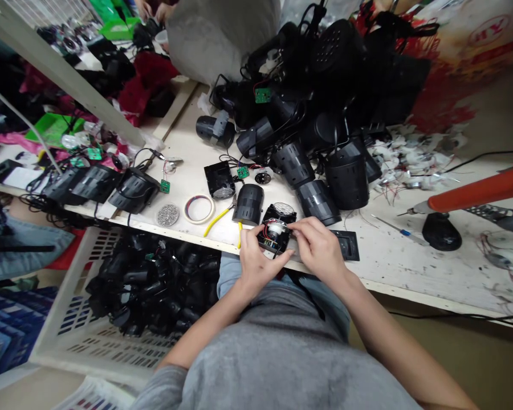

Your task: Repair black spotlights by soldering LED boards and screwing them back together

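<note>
Near the table's front edge lies an opened black lamp housing [277, 240] with a white motor part [275, 229], red wires and a clear round lens [283, 209] showing. My left hand [259, 259] grips its left side, thumb stretched along the near edge. From the right, my right hand [318, 247] pinches at the upper right edge of the inner assembly; whatever lies between those fingertips is too small to make out. A black cylindrical cover [248, 204] stands just behind my left hand. Beside my right hand is a flat black square frame [346, 245].
Yellow-handled pliers [218, 221], a tape roll [199, 209] and a round silver-beaded disc [167, 214] lie to the left. Black housings [320, 154] pile up behind. An orange power screwdriver [479, 191] and a thin screwdriver [399, 229] are right. A white crate [106, 347] sits below.
</note>
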Demonstrator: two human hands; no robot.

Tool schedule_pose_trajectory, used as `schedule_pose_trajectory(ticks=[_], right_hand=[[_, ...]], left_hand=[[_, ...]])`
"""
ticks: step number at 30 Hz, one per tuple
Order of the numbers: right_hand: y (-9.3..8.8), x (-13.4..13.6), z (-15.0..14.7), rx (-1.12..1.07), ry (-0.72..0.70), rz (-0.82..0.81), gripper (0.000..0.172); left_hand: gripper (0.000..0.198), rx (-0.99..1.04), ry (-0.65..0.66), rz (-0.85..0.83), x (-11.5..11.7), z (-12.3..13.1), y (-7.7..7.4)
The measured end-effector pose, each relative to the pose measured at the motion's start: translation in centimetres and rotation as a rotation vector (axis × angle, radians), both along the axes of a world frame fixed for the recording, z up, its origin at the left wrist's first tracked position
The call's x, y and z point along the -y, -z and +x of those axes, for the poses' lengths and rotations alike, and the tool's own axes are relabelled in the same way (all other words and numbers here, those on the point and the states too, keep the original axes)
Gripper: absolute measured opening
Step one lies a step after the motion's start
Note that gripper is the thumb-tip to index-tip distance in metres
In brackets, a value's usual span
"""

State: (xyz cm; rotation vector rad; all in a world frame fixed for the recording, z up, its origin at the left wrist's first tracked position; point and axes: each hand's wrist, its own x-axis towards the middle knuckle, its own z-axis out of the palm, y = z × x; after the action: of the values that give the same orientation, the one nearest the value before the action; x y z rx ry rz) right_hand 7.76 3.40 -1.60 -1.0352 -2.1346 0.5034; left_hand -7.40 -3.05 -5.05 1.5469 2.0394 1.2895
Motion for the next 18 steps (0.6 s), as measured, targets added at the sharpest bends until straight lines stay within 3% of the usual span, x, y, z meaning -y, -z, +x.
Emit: schedule_pose_trajectory(ticks=[4, 10, 18], right_hand=[[-0.1, -0.6, -0.6, 0.092, 0.008, -0.060, 0.008], [0.4, -1.6, -0.7, 0.085, -0.080, -0.070, 0.014], [-0.7, -1.3, -0.7, 0.005, -0.094, 0.128, 0.015]], left_hand=[[0.065, -0.067, 0.018, 0.055, -0.1, 0.0, 0.1], [0.064, -0.137, 0.058, 0.085, -0.1, -0.3, 0.3], [0.059, -0.196, 0.068, 0.041, -0.5, -0.9, -0.1]])
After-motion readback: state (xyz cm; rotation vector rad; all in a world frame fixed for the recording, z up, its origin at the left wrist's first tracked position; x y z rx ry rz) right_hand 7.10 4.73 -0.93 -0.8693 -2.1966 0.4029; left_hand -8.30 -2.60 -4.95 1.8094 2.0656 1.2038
